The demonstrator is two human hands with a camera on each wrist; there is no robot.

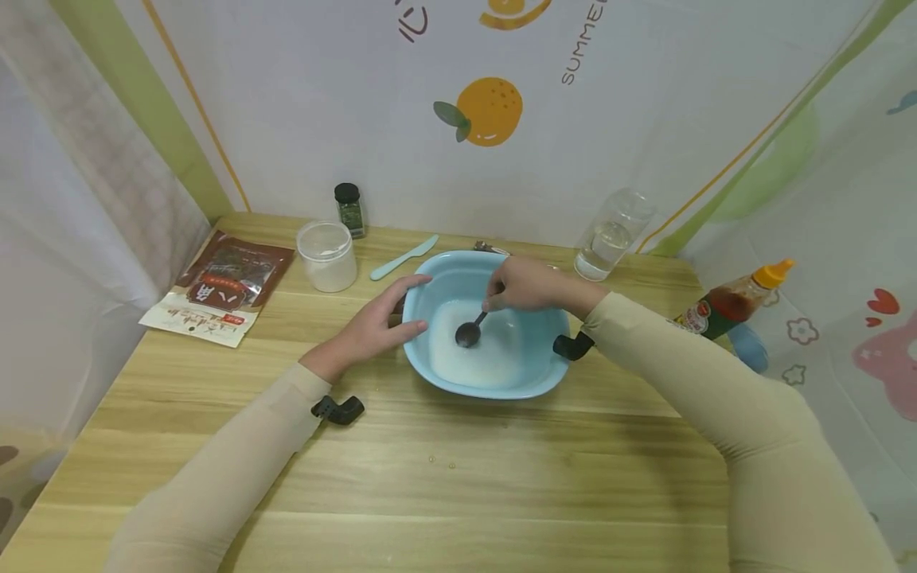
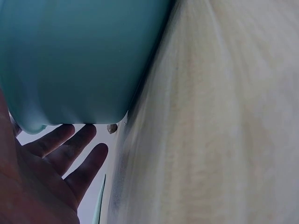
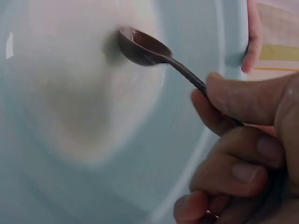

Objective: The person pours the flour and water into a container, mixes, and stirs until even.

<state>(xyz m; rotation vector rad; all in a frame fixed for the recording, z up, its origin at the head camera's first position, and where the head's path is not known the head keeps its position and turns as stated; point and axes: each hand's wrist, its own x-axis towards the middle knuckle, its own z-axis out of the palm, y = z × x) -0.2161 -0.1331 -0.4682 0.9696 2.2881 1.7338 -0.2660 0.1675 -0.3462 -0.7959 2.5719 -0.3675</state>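
Note:
A light blue plastic basin holds a cloudy white liquid. In it, a dark brown spoon is tilted, its bowl over the white liquid. My right hand pinches the spoon's handle between thumb and fingers; the right wrist view shows this grip closely. At the basin's left side, my left hand rests against the rim with fingers spread. From the left wrist view, its fingertips touch the basin's outer wall. Behind the right hand, part of the far rim is hidden.
Left of the basin stand a tub of white powder and a dark-capped spice jar; a pale blue knife and a brown packet lie nearby. A glass of clear liquid and a sauce bottle are on the right.

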